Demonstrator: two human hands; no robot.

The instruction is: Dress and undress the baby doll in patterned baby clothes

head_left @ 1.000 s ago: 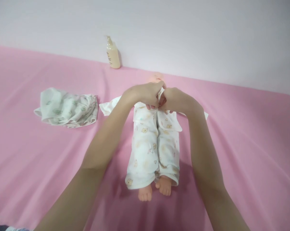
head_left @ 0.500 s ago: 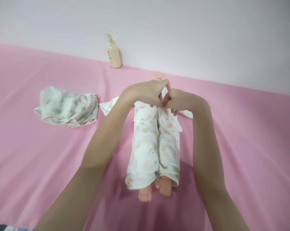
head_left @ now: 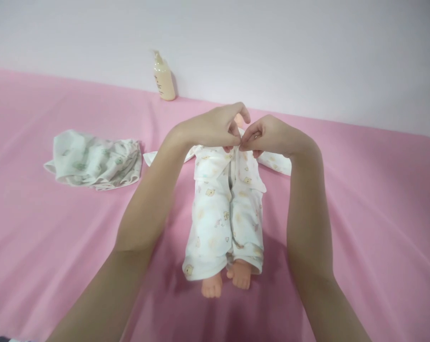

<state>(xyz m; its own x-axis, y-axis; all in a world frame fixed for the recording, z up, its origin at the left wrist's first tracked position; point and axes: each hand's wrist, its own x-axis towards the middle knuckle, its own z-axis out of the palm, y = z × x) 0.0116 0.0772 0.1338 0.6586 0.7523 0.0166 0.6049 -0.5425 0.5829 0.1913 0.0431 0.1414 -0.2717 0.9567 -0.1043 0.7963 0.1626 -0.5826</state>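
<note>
A baby doll [head_left: 212, 223] lies on its back, feet toward me, in white trousers and a white top [head_left: 211, 164] with small animal prints. Above its chest, my left hand [head_left: 216, 126] has thumb and fingers pinched at the top's front edge. From the other side my right hand [head_left: 270, 135] pinches the same front, its fingertips meeting those of the left. What exactly lies between the fingertips is too small to make out. The top's lower front hangs parted, and my hands hide most of the doll's head.
A crumpled white cloth garment with green prints [head_left: 97, 161] lies at the left. Against the white wall [head_left: 289, 57] stands a cream pump bottle [head_left: 164, 80]. Pink sheeting [head_left: 371, 213] covers the surface, with soft folds.
Both hands have moved slightly up along the doll's front. The right hand has shifted a little right and turned, so its pinching fingers show more. The view has shifted slightly.
</note>
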